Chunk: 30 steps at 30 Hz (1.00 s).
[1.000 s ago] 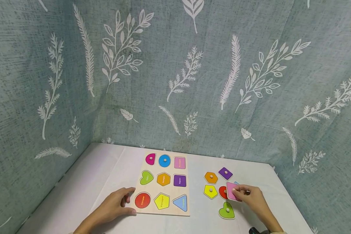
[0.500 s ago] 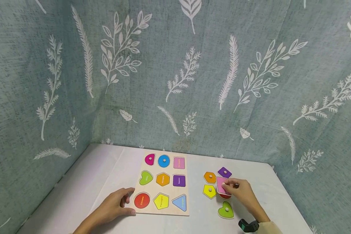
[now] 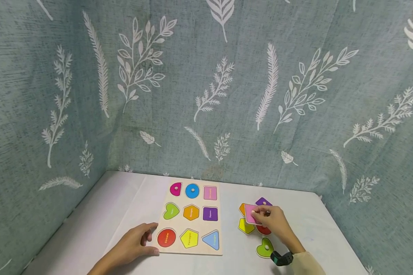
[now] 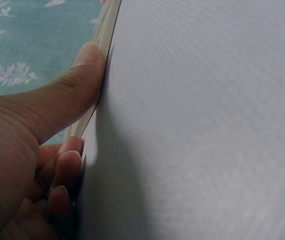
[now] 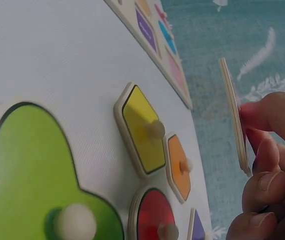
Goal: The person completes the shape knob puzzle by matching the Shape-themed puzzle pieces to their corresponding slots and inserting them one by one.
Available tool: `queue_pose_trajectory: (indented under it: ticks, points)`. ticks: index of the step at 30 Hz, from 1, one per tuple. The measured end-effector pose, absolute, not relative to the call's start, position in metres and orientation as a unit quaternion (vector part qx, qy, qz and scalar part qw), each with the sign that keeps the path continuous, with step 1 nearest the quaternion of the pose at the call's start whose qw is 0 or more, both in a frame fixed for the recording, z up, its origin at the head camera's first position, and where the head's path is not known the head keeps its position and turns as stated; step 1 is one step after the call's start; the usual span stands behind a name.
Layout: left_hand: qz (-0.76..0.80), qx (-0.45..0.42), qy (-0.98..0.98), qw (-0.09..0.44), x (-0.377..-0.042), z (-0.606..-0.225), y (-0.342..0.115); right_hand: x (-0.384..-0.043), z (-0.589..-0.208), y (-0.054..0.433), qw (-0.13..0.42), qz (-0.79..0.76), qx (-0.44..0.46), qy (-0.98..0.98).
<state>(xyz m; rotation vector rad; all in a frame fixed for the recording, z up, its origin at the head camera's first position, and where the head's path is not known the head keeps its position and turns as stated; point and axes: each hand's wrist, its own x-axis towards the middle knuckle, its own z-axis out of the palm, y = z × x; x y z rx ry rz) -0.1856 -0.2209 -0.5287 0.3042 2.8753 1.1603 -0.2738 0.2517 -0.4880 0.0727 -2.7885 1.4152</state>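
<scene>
A wooden shape puzzle board [image 3: 177, 225] lies on the table, tilted slightly. My left hand [image 3: 132, 244] holds its near left corner; in the left wrist view the thumb [image 4: 85, 75] presses the board's edge [image 4: 110, 30], other fingers curled beside it. My right hand [image 3: 275, 223] pinches a pink rectangular puzzle piece [image 3: 250, 214] by its knob, raised above the loose pieces. Seen edge-on in the right wrist view, the pink piece [image 5: 235, 117] is apart from the table. The board's pink recess [image 3: 210, 193] shows bare; magenta semicircle [image 3: 174, 190] and blue circle [image 3: 191, 191] pieces sit in theirs.
Right of the board lie knobbed pieces: a yellow pentagon [image 3: 246, 227], an orange hexagon [image 5: 178, 167] partly covered in the head view, a red circle [image 5: 152, 215], a purple square [image 3: 262, 201] and a green heart [image 3: 265, 249]. A patterned curtain [image 3: 206, 95] stands behind the table.
My right hand has carried the pink piece leftward, from over the red circle to over the orange hexagon and yellow pentagon. The left hand keeps its place at the board's corner.
</scene>
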Motion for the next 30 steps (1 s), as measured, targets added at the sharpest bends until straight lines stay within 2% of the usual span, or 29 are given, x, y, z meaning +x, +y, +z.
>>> queue_pose_trajectory:
  ticks: [11,30]
  points:
    - [0.379,0.101,0.92,0.018,-0.186,-0.527,-0.222,-0.291,-0.49,0.229,0.028,0.462,0.087,-0.882]
    - [0.378,0.086,0.922,0.019,-0.186,-0.529,-0.219,-0.312,-0.496,0.198,0.019,0.43,0.114,-0.895]
